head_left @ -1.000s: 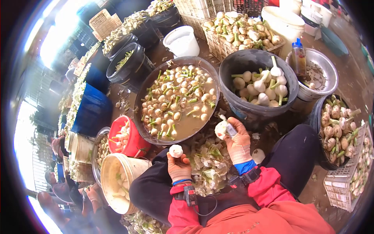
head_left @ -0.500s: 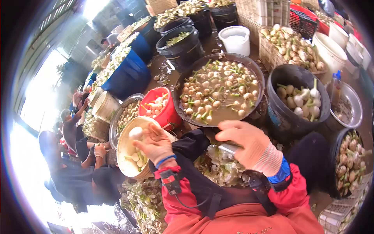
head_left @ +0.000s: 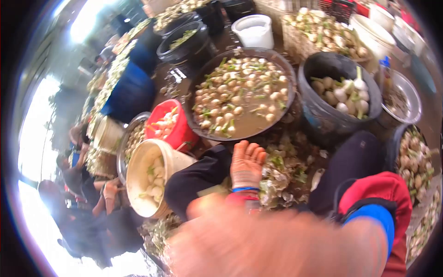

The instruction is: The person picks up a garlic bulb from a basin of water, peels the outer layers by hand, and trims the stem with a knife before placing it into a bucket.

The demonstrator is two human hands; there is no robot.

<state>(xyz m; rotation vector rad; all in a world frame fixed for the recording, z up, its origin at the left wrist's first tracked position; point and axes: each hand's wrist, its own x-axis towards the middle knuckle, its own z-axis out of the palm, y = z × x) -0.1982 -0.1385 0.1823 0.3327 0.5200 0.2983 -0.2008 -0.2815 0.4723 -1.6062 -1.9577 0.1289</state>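
Nearest, the right hand is a blur across the foreground, its finger state impossible to tell. Beyond it the left hand shows an open palm, fingers raised close together, with peelings to their right and a cream bucket to their left. Past those fingertips, garlic bulbs lie in a basin of murky water (a dark bucket, farther right, holds more).

Glare floods the left; fisheye edges bend; the foreground seems motion-blurred.
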